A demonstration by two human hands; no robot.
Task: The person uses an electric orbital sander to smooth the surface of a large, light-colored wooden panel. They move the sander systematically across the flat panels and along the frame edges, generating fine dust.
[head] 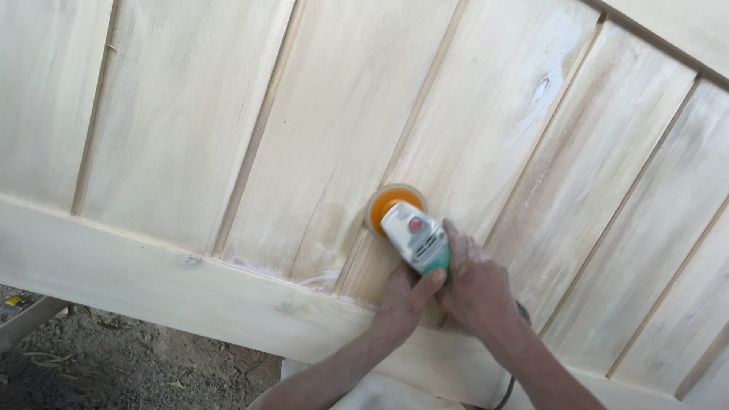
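Both my hands grip a small green and white power sander (416,241). Its round orange disc (389,202) presses flat on a pale wooden panel (326,137) made of vertical boards with grooves between them. My left hand (406,294) holds the tool's body from below, thumb up along its side. My right hand (477,282) wraps the rear of the tool from the right. Both forearms come in from the bottom edge. A dark cord (507,391) trails down under my right wrist.
A broad horizontal rail (152,273) runs along the panel's lower edge. Below it at the bottom left is dirt ground (129,364) with wood scraps and a plank end (26,319). White dust streaks mark the boards at the upper right.
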